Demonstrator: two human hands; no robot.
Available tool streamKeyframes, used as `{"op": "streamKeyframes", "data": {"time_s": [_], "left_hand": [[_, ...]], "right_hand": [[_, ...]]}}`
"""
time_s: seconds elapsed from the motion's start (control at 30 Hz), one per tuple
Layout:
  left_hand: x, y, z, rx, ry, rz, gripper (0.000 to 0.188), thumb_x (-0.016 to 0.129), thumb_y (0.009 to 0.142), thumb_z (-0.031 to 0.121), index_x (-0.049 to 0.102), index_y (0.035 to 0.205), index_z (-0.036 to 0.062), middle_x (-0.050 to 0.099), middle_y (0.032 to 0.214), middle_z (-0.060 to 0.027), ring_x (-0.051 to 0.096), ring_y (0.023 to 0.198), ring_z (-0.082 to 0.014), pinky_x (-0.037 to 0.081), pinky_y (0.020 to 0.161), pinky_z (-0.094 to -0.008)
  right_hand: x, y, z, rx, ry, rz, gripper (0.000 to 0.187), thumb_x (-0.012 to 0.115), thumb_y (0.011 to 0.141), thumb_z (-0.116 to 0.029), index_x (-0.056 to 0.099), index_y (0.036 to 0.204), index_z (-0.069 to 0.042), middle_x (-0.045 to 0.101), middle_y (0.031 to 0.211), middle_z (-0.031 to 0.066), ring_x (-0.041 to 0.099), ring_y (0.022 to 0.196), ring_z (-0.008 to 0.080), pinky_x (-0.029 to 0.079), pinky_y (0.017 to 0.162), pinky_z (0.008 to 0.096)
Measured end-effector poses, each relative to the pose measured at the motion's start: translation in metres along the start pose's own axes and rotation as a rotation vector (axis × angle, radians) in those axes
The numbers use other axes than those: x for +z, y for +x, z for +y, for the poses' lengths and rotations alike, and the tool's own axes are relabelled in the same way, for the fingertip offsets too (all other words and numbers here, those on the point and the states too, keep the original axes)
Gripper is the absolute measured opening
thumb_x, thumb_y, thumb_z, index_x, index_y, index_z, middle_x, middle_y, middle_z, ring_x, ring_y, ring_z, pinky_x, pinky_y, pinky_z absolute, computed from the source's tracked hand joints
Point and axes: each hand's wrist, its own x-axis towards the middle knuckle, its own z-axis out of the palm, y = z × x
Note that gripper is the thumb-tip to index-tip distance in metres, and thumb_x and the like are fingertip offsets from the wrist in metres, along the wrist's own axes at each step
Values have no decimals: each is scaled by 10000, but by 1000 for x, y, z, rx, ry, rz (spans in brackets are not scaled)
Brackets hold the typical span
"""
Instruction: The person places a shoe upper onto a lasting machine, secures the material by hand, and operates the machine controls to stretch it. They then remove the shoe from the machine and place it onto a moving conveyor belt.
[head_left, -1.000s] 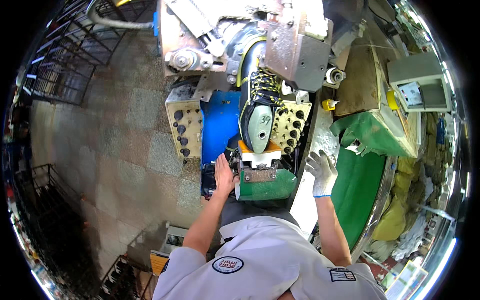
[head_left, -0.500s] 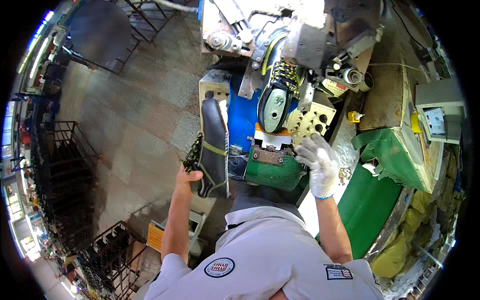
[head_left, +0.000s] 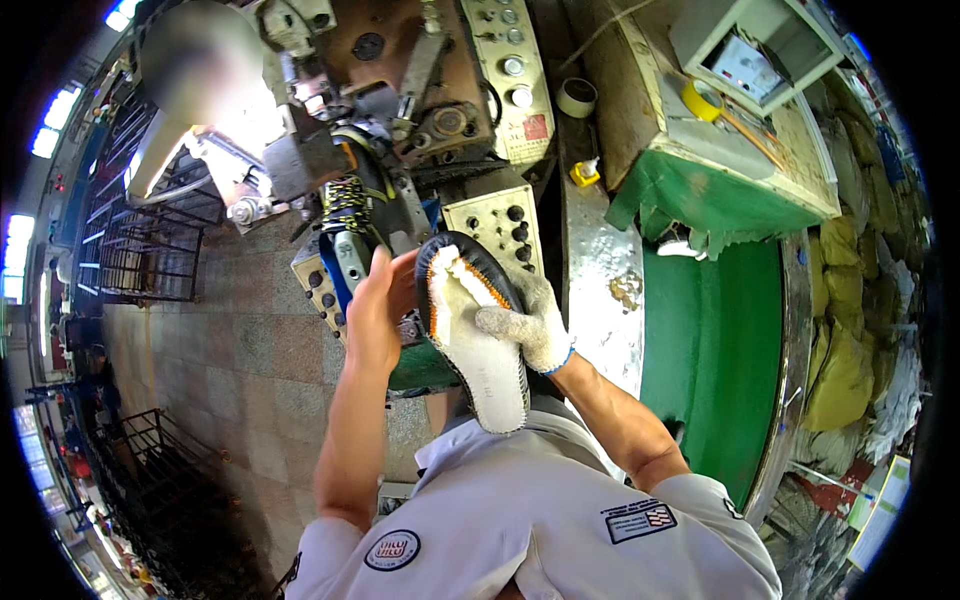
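Shoe [head_left: 485,375], sole up: gripped in the gloved right hand [head_left: 538,320], thumb across the sole, other fingers partly hidden. Bare left hand [head_left: 382,305]: unfolded beside the shoe's wider end, contact unclear. Laced shoe [head_left: 345,205]: in the machine [head_left: 455,120], beyond the left hand.

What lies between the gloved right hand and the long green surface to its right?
In the head view, a shiny metal strip lies between the gloved right hand and the long green surface.

The white shirt [head_left: 530,500] bears badges [head_left: 392,549]; the pale glove [head_left: 537,325] has blue edging [head_left: 563,362].
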Motion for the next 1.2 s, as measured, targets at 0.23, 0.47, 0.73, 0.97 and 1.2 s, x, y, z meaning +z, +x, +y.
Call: {"op": "streamKeyframes", "data": {"time_s": [0.23, 0.47, 0.73, 0.97, 1.2], "left_hand": [[91, 14, -35, -443, 190, -383, 314, 804, 811, 124, 696, 1058, -36, 727, 983, -110, 695, 848, -202, 547, 797, -348], [132, 18, -92, -498, 288, -440, 301, 800, 742, 22, 700, 1014, -58, 734, 939, -113, 709, 830, -218, 557, 796, -338], [162, 25, -103, -593, 246, -426, 294, 755, 873, 202, 707, 1056, -23, 733, 978, -97, 706, 869, -202, 551, 819, -333], [179, 3, -112, -457, 401, -540, 273, 758, 851, 146, 713, 1048, -37, 725, 961, -84, 684, 837, -153, 534, 777, -291], [176, 7, -142, -419, 482, -478, 314, 767, 891, 218, 684, 1081, -18, 708, 974, -54, 669, 857, -139, 528, 776, -282]], "right_hand": [[-60, -64, 12, -92, 29, 221, 814, 791, 799, -127, 422, 1504, 40, 567, 1420, 129, 534, 1296, 190, 387, 1127, 332], [-106, -107, 28, -116, 91, 342, 880, 817, 790, -151, 380, 1530, 41, 545, 1445, 135, 516, 1320, 190, 372, 1138, 325], [-128, -126, 19, -141, 61, 325, 921, 827, 798, -181, 342, 1551, 30, 523, 1467, 133, 494, 1341, 183, 365, 1144, 321], [-141, -141, 32, -187, 74, 292, 936, 839, 782, -166, 343, 1551, 30, 517, 1472, 121, 484, 1347, 180, 356, 1151, 325], [-160, -141, 56, -214, 241, 383, 883, 825, 802, -188, 384, 1537, 25, 557, 1429, 127, 527, 1299, 189, 391, 1119, 312]]}}
